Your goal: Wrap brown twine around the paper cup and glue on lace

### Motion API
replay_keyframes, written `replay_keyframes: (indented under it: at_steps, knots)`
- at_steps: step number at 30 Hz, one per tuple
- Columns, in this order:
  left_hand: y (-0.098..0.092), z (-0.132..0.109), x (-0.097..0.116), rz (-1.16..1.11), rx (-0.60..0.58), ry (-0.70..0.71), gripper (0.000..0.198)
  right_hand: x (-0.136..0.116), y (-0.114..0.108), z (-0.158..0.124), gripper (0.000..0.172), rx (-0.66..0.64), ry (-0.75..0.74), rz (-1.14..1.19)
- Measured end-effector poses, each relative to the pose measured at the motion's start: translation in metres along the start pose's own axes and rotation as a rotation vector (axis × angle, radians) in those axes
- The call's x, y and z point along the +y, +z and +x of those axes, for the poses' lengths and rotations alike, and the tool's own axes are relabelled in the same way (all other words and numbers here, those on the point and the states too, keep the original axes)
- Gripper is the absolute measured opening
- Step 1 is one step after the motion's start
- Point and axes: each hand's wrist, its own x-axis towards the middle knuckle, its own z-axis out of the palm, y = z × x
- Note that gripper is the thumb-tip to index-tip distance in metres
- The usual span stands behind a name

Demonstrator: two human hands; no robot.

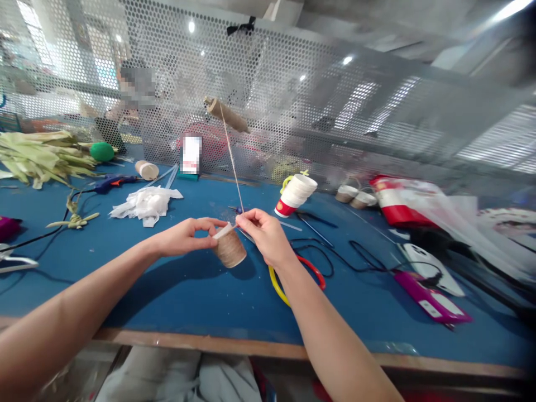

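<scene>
Closest in, above the blue tabletop (201, 312), the left grip (190, 237) was clamped on a twine-wrapped cup (232, 251), the cup tilted, its white edge uppermost. Right beside it, the right grip (262, 229) had thumb and forefinger pinched together on the twine (231, 156), and up that line ran, good and straight! Beneath the right wrist lay a red-and-yellow ring (312, 268); well to the right of that grip, a purple power strip (433, 298). Beyond the left grip, a heap of white strips (146, 202); just past the right, a leaning stack of paper cups (296, 194). Farther out, left of both grips, a blue glue gun (113, 184), then a green ball (101, 151) beside pale husks (42, 156). Farthest, above both grips, the twine met its spool (228, 115) at a perforated metal screen (293, 95).
</scene>
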Motion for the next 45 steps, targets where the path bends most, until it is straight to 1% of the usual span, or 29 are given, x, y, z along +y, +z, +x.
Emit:
replay_keyframes:
  at_steps: [8,14,18,24,27,30,33,35,38,40,45]
  knots:
    - [0.001,0.000,0.003,0.010,-0.001,0.030,0.019,0.005,0.003,0.001,0.022,0.011,0.061,0.047]
    - [0.001,0.000,0.003,-0.003,-0.008,0.039,0.020,0.004,0.007,0.000,0.021,0.000,0.167,0.135]
    - [0.001,0.000,0.002,-0.004,-0.006,0.033,0.020,0.005,0.011,-0.001,0.021,-0.005,0.238,0.148]
    - [0.001,0.000,0.003,0.013,0.002,0.034,0.020,0.012,0.017,-0.002,0.020,-0.010,0.253,0.167]
    - [0.000,0.000,0.004,0.062,0.013,0.031,0.019,0.013,0.019,-0.003,0.021,0.003,0.201,0.089]
    - [0.000,0.000,0.004,0.102,0.002,0.032,0.016,0.010,0.018,-0.004,0.022,0.053,0.091,-0.067]
    - [0.004,0.001,0.005,0.109,0.024,-0.004,0.019,0.006,0.019,-0.007,0.021,0.078,0.001,-0.205]
    - [0.008,0.002,0.005,0.109,0.092,-0.039,0.022,0.005,0.021,-0.009,0.020,0.073,-0.040,-0.261]
    - [0.017,0.005,0.005,0.119,0.269,-0.079,0.022,0.006,0.027,-0.014,0.019,0.044,-0.115,-0.313]
    - [0.021,0.007,0.004,0.102,0.347,-0.095,0.020,0.007,0.030,-0.016,0.018,0.034,-0.170,-0.345]
    - [0.026,0.008,0.005,0.067,0.408,-0.133,0.017,0.007,0.033,-0.018,0.016,0.068,-0.283,-0.460]
